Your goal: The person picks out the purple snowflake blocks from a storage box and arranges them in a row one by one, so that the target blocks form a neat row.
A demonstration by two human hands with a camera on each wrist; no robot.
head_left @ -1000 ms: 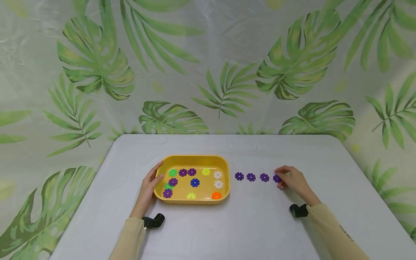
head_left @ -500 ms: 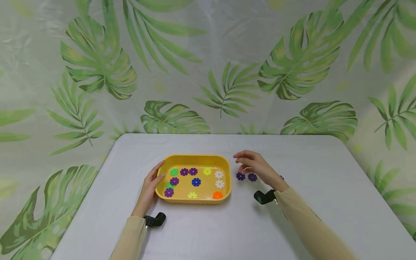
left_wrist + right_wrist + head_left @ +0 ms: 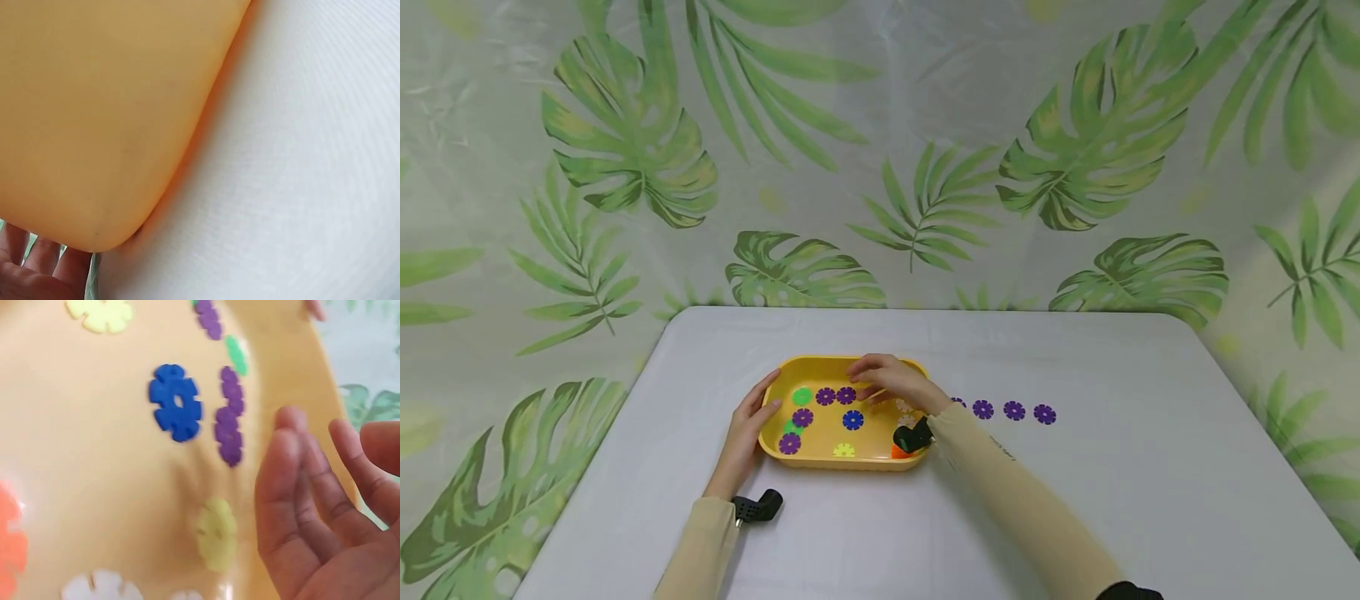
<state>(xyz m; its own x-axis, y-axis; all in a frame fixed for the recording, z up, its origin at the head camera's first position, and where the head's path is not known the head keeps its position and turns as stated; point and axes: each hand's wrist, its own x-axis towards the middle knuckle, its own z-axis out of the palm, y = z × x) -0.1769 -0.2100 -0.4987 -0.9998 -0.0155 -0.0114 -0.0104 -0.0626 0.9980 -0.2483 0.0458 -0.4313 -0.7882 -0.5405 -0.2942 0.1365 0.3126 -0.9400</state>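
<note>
My left hand (image 3: 747,429) holds the left end of a yellow plastic tray (image 3: 842,465), thumb over the rim and fingers along the outside. Its fingertips (image 3: 72,269) show below the tray's wall in the left wrist view. My right hand (image 3: 898,385) hovers over the tray's right half with relaxed, slightly bent fingers and nothing in them. Notched snowflake discs lie inside: a blue disc (image 3: 175,403), several purple discs (image 3: 846,395), green discs (image 3: 802,397), a yellow disc (image 3: 217,534) near the right hand, white discs (image 3: 103,587) and an orange disc (image 3: 7,544).
Right of the tray, several purple discs (image 3: 1014,410) form a row on the white table (image 3: 1135,475); the right sleeve (image 3: 1000,467) partly covers the nearest one. A leaf-patterned curtain (image 3: 917,108) hangs behind the table's far edge.
My right hand let go of the rightmost purple disc in the row and swept left over the row to above the tray. My left hand stays on the tray.
</note>
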